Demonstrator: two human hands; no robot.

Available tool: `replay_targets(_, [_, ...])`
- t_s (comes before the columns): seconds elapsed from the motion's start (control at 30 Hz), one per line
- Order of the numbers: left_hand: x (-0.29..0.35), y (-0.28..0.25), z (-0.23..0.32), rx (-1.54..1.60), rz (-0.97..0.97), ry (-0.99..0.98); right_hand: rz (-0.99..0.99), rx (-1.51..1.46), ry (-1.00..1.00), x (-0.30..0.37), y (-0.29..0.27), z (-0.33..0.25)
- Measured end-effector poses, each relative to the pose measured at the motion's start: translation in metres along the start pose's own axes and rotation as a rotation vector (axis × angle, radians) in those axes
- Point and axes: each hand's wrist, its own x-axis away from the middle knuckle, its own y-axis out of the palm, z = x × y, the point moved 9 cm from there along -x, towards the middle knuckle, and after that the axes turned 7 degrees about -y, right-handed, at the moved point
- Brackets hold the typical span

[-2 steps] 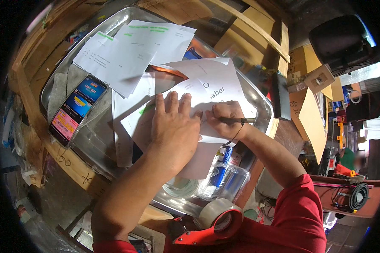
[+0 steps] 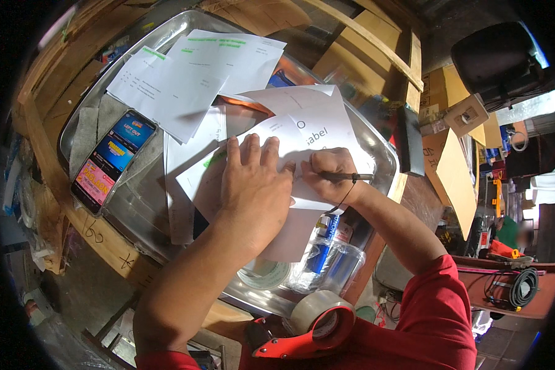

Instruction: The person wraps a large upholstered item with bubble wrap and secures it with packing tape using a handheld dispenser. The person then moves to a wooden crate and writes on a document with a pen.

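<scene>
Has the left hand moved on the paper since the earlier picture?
No. The left hand lies flat on the white paper, same place relative to the phone.

Pretty cluttered workshop: wooden bench [image 2: 98, 237] frame, cardboard boxes [image 2: 453, 157] stacked at the right, daylight coming in behind them.

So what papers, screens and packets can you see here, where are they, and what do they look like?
Phone: left on the metal tray, a dark rectangle with a bright blue, pink and yellow screen.
Printed sheets: top of the tray, white with green marks.
Label sheet: under the left hand and right hand, white with black print.
Plastic bottle: near edge of the tray, clear with a blue label.
Cardboard boxes: right, brown.
</scene>
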Motion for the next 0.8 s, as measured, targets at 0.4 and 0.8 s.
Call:
replay_targets(0.4, [-0.0017, -0.0001, -0.0003, -0.002, 0.010, 0.004, -0.032, 0.006, -0.007, -0.0026, -0.0002, -0.0005])
replay_targets(0.8, [0.0037, 0.0025, 0.0010, 0.008, 0.003, 0.019, -0.038, 0.016, -0.003, 0.0019, 0.0010, -0.0062])
